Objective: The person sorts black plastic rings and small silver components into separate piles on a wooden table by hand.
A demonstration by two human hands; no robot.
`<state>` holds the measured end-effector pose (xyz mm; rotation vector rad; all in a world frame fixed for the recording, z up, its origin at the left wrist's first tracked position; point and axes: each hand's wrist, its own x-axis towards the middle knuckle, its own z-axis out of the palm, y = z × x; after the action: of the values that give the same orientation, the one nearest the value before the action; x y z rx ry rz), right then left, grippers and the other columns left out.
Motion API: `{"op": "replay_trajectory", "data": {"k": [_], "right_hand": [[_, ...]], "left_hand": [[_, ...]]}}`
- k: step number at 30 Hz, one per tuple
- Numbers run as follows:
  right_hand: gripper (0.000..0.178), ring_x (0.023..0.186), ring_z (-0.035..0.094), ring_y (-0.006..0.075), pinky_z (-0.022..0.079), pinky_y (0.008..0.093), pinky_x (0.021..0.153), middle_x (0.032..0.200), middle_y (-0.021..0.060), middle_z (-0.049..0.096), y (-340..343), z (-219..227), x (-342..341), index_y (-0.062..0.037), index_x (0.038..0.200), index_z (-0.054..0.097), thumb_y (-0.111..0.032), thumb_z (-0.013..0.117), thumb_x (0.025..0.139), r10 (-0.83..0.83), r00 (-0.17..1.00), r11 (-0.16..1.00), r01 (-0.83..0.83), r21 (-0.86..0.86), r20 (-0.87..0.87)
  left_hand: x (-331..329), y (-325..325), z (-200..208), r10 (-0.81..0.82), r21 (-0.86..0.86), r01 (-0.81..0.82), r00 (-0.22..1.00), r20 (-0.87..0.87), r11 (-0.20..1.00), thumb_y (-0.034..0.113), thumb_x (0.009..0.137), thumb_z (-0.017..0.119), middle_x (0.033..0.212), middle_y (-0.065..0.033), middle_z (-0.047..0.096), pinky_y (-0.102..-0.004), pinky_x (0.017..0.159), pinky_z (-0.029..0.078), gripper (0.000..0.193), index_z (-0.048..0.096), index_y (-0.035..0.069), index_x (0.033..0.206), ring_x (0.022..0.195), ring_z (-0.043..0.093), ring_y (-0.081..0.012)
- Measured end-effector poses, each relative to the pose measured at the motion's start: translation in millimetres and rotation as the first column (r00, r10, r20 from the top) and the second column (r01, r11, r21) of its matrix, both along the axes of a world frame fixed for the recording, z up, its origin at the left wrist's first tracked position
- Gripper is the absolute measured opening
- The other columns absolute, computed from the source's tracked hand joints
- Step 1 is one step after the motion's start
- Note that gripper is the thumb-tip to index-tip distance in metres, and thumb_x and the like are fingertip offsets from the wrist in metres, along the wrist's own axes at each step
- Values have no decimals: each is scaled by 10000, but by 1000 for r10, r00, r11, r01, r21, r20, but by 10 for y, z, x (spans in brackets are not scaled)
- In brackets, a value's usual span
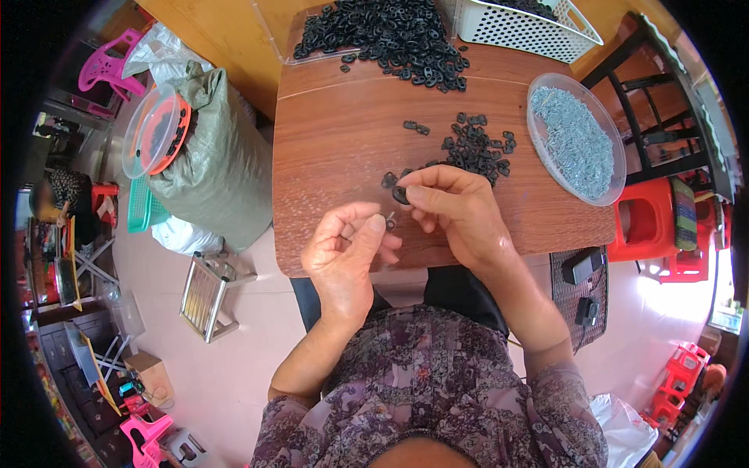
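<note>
Over the table's near edge, my right hand (462, 214) pinches a small black oval plastic piece (400, 194) between thumb and fingertips. Lower and to the left, my left hand (343, 253) is closed, its thumb and forefinger on a small dark piece with a shiny metal bit (390, 221); its exact kind is too small to tell. The two pieces are close but apart. Just beyond my right hand lies a loose cluster of small black plastic pieces (474, 148), partly hidden by the fingers. A few more pieces (417, 126) lie to its left.
A large heap of black pieces (382, 39) covers the far side of the wooden table (335, 148). A white perforated basket (523, 35) stands at the far right. Nearer is a round clear tray (621, 168) of silvery metal bits. A bulging sack (222, 164) stands left, beside a metal stool (209, 296).
</note>
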<state>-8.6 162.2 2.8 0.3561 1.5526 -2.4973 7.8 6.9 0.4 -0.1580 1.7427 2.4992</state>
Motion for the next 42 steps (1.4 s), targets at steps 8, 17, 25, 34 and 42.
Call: {"op": "replay_trajectory", "data": {"k": [8, 17, 25, 34, 42], "right_hand": [[159, 612, 519, 60, 392, 187, 541, 760, 28, 630, -83, -38, 31, 9, 923, 646, -96, 662, 806, 5, 1000, 1000, -5, -10, 20], [138, 604, 505, 51, 393, 179, 548, 743, 14, 620, -181, -43, 48, 6, 930, 648, -66, 659, 814, -17, 999, 998, 19, 57, -29], [138, 658, 524, 29, 423, 183, 569, 766, -18, 620, -236, -32, 84, -7, 902, 658, -98, 674, 800, -4, 997, 977, 20, 211, -74], [96, 708, 523, 32, 437, 190, 631, 763, -27, 606, -302, -74, 128, 11, 900, 660, -31, 650, 814, -78, 977, 961, 126, 245, -199], [100, 718, 531, 45, 443, 197, 644, 779, -10, 616, -306, -61, 134, 15, 901, 666, -30, 651, 812, -86, 975, 954, 139, 264, -203]], "left_hand": [[28, 11, -20, 82, -87, -92, 990, -114, 992, 22, 836, 643, 767, -18, 602, -175, 491, 437, 223, 567, -1, 1044, 599, 560, -61], [29, 1, -41, 122, -60, -129, 987, -106, 990, -21, 831, 627, 755, -11, 600, -164, 493, 420, 223, 563, 2, 1043, 599, 547, -44], [34, 3, -91, 168, -95, -180, 978, -127, 979, -46, 827, 615, 764, -15, 606, -169, 559, 463, 213, 572, -3, 1030, 616, 552, -42], [29, 19, -150, 161, -87, -178, 971, -175, 980, -50, 831, 611, 780, -22, 610, -176, 600, 479, 210, 566, -14, 1033, 644, 552, -46], [46, 25, -155, 150, -110, -174, 968, -200, 978, -43, 839, 606, 801, -25, 608, -173, 622, 471, 205, 561, -14, 1037, 664, 544, -41]]}}
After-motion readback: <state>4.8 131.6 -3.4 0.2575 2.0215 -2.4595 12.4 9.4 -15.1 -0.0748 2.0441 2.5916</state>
